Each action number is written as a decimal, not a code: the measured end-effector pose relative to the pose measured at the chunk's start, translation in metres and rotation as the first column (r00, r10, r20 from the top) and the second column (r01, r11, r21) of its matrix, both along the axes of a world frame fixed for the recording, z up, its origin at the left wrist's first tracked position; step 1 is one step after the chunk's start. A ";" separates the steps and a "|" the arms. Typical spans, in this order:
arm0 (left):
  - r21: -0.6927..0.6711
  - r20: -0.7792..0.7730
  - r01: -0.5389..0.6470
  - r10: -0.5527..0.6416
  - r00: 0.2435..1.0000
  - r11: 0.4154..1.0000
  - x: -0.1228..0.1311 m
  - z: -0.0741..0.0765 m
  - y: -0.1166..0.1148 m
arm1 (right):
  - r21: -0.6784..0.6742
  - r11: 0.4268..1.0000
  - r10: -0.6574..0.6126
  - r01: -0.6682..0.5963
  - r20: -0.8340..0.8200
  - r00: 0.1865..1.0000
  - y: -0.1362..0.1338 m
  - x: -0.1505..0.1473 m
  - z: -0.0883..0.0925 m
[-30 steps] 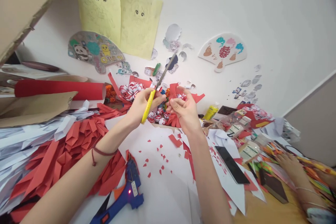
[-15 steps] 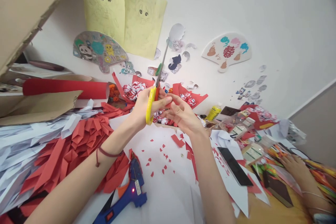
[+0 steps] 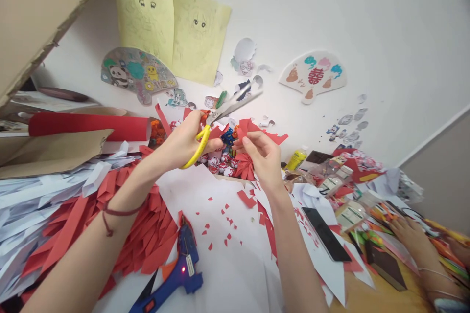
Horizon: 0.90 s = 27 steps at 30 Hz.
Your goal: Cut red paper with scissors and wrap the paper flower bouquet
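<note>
My left hand grips the scissors by their yellow handles; the blades point up and right and stand a little apart. Between the thumb and fingers of my right hand is a piece of red paper, its lower part hidden behind the fingers. A gap separates the blades from this paper. Below both hands, small red paper scraps are strewn over a white sheet. Red and white paper flowers lie just behind my hands.
A blue glue gun with a lit red light lies in front. Folded red strips and white strips are heaped at left. A phone, a yellow bottle and another person's foot or hand are at right.
My hands have moved apart; the left went left and down. The scissors have tipped rightward and their blades have parted. The red paper in my right hand now shows clearly.
</note>
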<state>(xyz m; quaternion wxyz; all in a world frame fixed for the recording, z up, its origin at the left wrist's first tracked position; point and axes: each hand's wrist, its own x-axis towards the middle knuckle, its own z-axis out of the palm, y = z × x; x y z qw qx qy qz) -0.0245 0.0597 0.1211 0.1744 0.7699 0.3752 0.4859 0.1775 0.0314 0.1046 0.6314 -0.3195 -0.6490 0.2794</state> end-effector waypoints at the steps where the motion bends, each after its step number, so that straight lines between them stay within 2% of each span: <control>1: 0.011 -0.084 -0.029 0.030 0.996 1.000 -0.006 0.002 0.000 | 0.017 1.000 0.002 -0.002 -0.008 1.000 0.000 0.001 0.001; 4: -0.012 -0.245 -0.067 0.062 0.968 0.998 -0.014 0.007 -0.003 | 0.065 0.997 -0.031 0.035 -0.050 0.998 0.001 0.001 0.001; 9: -0.052 -0.305 0.017 -0.032 0.952 0.998 -0.010 0.009 -0.008 | 0.174 0.967 -0.178 0.186 -0.059 0.982 0.003 0.002 0.000; 13: -0.054 -0.346 0.018 -0.035 0.938 0.998 -0.008 0.009 -0.008 | 0.201 0.967 -0.145 0.156 -0.069 0.987 0.003 0.003 -0.002; 21: 0.000 -0.366 -0.047 0.044 0.929 0.999 -0.008 0.009 -0.009 | 0.214 0.965 -0.133 0.149 -0.091 0.987 0.004 0.003 -0.003; 27: -0.042 -0.326 0.034 -0.046 0.944 0.999 -0.013 0.007 -0.005 | 0.242 0.965 -0.068 0.101 -0.142 0.988 0.001 -0.002 -0.002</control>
